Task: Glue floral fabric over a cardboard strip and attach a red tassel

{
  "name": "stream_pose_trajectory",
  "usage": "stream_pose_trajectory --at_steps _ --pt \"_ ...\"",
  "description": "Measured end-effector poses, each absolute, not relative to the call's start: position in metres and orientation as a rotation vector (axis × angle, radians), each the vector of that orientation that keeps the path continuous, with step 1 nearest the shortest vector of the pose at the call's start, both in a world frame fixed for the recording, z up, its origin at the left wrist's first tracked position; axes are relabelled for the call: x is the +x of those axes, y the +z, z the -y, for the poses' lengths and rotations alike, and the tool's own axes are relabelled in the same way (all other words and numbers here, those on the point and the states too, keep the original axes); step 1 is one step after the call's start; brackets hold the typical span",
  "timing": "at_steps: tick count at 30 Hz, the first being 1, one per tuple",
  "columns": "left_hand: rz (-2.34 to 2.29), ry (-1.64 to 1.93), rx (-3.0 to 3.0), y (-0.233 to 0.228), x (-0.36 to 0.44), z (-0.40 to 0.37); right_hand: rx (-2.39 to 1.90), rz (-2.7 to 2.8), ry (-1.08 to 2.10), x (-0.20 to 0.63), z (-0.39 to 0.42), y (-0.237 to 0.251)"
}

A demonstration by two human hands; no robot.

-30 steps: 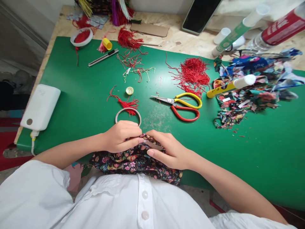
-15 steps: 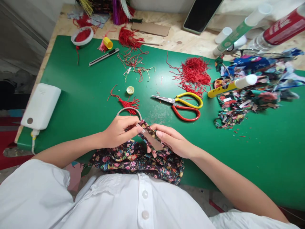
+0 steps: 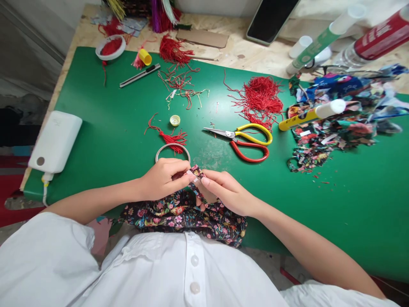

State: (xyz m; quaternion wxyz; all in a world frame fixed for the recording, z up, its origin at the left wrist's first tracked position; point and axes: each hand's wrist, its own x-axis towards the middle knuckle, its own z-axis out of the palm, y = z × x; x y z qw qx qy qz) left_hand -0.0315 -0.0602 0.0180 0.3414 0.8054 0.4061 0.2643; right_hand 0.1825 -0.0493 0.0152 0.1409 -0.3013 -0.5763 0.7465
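Green mat (image 3: pixel 105 128) – left hand (image 3: pixel 164 178) and right hand (image 3: pixel 223 192) fingers pinching floral fabric (image 3: pixel 179 213) – no legible writing

Ring (image 3: pixel 172 148) near rim behind left hand (image 3: pixel 162 179); phone (image 3: pixel 270 19) cut off at top.

The dark floral fabric (image 3: pixel 179 215) (bunched, one end raised) lies at the green mat's near edge.
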Motion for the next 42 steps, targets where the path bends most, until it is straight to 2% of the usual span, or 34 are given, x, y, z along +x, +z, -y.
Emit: stream_pose_trajectory --at_steps 10,17,21,27,33,42 --pt "-1.045 0.677 2.144 0.017 -0.031 0.061 -0.981 1.796 2.019 0.18 0.052 0.017" --pt "-1.119 0.669 2.04 0.019 -0.033 0.06 -0.807 1.327 2.418 0.186 0.044 0.011" --pt "-1.113 0.664 1.993 0.019 -0.033 0.06 -0.74 1.163 2.504 0.187 0.041 0.008" --pt "-1.23 0.832 1.83 0.01 -0.031 0.064 -0.691 1.242 2.428 0.186 0.042 0.007" --pt "-1.102 0.802 2.1 0.011 -0.031 0.063 -0.633 1.273 2.421 0.185 0.042 0.008" --pt "-1.092 0.873 2.132 0.011 -0.031 0.064 -0.666 1.398 2.361 0.184 0.041 0.008"
